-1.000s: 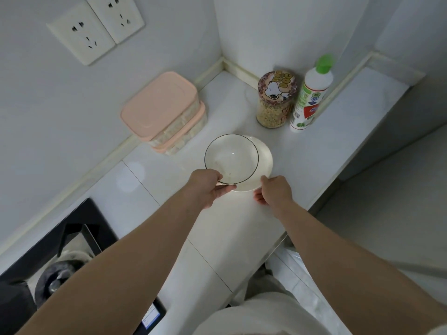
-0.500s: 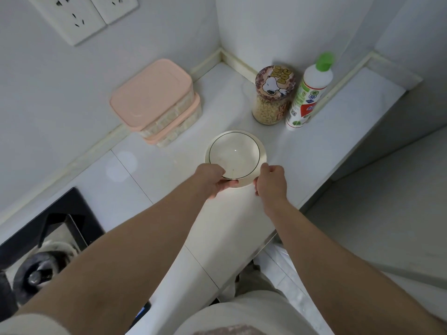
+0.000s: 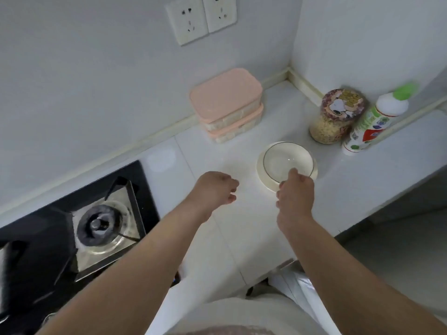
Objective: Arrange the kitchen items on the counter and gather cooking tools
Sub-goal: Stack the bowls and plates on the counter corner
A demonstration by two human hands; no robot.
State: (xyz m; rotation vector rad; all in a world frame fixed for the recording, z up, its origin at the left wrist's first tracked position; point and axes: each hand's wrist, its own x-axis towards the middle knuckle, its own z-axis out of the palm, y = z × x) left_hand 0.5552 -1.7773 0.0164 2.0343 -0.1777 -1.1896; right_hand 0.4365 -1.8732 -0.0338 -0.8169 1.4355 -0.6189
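Two nested white bowls [image 3: 285, 163], the inner one with a thin dark rim line, rest on the white counter [image 3: 242, 226]. My right hand [image 3: 295, 197] is at their near edge, thumb over the rim and curled fingers against the outer side, pinching the rim. Left of the bowls and apart from them, my left hand [image 3: 214, 191] hovers over the counter with loosely curled fingers and holds nothing.
Two stacked pink-lidded boxes [image 3: 226, 105] stand against the back wall. A cartoon-lidded grain jar [image 3: 335, 117] and a green-capped white bottle [image 3: 373, 122] stand in the right corner. A black gas hob [image 3: 72, 228] lies at left. The counter's front edge runs near my body.
My left hand has let go of the bowls and drawn back to the left. The bowls now sit on the counter with only my right hand on them. The view has swung left.
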